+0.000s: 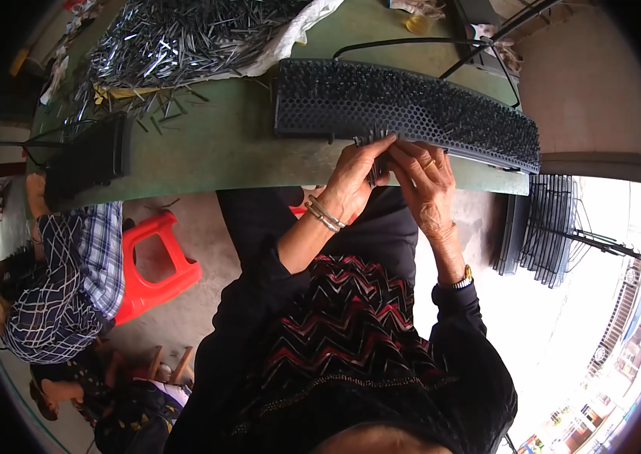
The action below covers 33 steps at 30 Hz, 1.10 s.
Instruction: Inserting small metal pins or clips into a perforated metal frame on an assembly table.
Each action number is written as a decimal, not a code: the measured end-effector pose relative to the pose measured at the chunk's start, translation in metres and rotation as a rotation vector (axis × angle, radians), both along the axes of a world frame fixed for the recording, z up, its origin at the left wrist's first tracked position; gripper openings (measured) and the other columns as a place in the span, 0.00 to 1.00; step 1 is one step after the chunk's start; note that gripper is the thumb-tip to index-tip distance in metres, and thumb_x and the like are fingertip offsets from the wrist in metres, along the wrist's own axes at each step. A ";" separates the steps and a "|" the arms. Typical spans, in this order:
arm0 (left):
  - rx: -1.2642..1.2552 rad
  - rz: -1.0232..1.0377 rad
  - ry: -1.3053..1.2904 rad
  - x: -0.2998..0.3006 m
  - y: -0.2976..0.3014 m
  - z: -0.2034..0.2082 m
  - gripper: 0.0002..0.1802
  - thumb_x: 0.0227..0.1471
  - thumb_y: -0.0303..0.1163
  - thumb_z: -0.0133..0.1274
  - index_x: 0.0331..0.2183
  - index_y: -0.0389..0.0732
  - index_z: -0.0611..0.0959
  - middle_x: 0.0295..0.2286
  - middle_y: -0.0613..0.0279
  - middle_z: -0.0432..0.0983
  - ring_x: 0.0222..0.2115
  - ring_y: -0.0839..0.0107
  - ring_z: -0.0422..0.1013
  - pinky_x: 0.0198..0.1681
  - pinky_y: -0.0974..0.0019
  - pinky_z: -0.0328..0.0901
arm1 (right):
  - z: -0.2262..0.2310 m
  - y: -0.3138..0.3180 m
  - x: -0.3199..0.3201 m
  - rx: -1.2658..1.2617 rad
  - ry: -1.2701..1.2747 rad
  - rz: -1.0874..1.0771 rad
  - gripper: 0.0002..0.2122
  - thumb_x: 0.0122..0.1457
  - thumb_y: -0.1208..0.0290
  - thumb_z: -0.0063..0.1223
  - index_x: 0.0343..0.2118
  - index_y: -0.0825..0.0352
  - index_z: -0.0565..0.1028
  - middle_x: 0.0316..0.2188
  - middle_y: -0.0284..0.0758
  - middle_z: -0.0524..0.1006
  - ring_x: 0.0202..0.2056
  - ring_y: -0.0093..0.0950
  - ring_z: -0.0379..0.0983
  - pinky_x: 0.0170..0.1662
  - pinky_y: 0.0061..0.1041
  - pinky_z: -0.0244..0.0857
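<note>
A bunch of thin dark strips (372, 139) is gripped in my left hand (352, 175), their ends poking out past the thumb and fingers. My right hand (425, 185) meets it at the front edge of a long black perforated rack (358, 115). Its fingers are bent and pressed together by the bunch; what they pinch is hidden. Upright dark pieces fill many of the rack's holes along the back and right side, while bare holes show along the front left and middle.
A large heap of dark strips (176, 38) lies on white sheeting on the green table (214, 144). Another black rack (93, 155) stands at the left, where a person in a checked shirt (52, 287) sits near a red stool (158, 265). More racks (551, 227) lean at right.
</note>
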State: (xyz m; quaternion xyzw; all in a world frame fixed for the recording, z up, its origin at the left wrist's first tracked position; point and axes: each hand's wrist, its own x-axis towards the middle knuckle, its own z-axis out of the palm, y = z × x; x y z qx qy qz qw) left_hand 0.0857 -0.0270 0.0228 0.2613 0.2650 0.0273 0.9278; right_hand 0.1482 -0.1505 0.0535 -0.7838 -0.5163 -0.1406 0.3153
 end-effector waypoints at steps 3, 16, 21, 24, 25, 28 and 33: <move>0.014 -0.006 0.081 0.002 0.003 0.000 0.07 0.50 0.34 0.56 0.29 0.40 0.80 0.23 0.67 0.74 0.22 0.79 0.68 0.18 0.76 0.54 | -0.003 -0.003 0.000 0.001 0.061 0.024 0.12 0.47 0.78 0.59 0.37 0.66 0.77 0.36 0.34 0.76 0.40 0.32 0.71 0.43 0.27 0.64; 0.236 -0.096 0.010 -0.006 -0.017 -0.004 0.11 0.54 0.36 0.53 0.31 0.36 0.80 0.24 0.59 0.78 0.24 0.75 0.74 0.16 0.78 0.51 | 0.004 -0.009 0.041 -0.070 1.147 -0.084 0.07 0.56 0.72 0.52 0.32 0.70 0.74 0.24 0.29 0.74 0.27 0.17 0.66 0.31 0.17 0.61; 0.199 -0.076 0.048 -0.002 -0.020 0.008 0.13 0.54 0.38 0.53 0.33 0.37 0.80 0.27 0.58 0.79 0.28 0.73 0.75 0.18 0.78 0.53 | 0.008 -0.012 0.054 -0.037 1.111 -0.029 0.05 0.55 0.73 0.51 0.31 0.70 0.74 0.23 0.30 0.74 0.27 0.18 0.68 0.32 0.18 0.61; 0.144 -0.052 0.100 0.000 -0.017 0.007 0.15 0.54 0.39 0.53 0.35 0.36 0.79 0.28 0.57 0.79 0.29 0.73 0.75 0.20 0.77 0.57 | 0.017 -0.009 0.061 0.129 1.018 -0.020 0.04 0.56 0.76 0.49 0.31 0.70 0.73 0.23 0.32 0.76 0.28 0.19 0.71 0.34 0.18 0.64; 0.120 -0.062 0.118 0.001 -0.015 0.007 0.15 0.54 0.39 0.53 0.36 0.36 0.79 0.28 0.57 0.79 0.30 0.73 0.76 0.22 0.76 0.59 | 0.021 -0.004 0.062 0.171 0.860 -0.122 0.03 0.56 0.77 0.49 0.31 0.70 0.73 0.24 0.33 0.76 0.28 0.19 0.72 0.35 0.18 0.65; 0.040 -0.050 0.022 0.005 -0.018 -0.010 0.14 0.55 0.39 0.51 0.36 0.38 0.77 0.28 0.60 0.78 0.28 0.73 0.76 0.21 0.74 0.63 | 0.016 0.006 0.071 0.240 0.627 -0.212 0.03 0.57 0.78 0.47 0.32 0.70 0.73 0.25 0.34 0.78 0.29 0.18 0.74 0.35 0.17 0.66; -0.116 0.013 -0.017 0.008 -0.021 -0.026 0.12 0.56 0.35 0.49 0.38 0.36 0.74 0.32 0.55 0.76 0.31 0.66 0.75 0.28 0.66 0.68 | -0.003 0.015 0.084 0.227 0.461 -0.254 0.03 0.57 0.78 0.48 0.33 0.68 0.73 0.23 0.32 0.78 0.27 0.17 0.74 0.32 0.16 0.66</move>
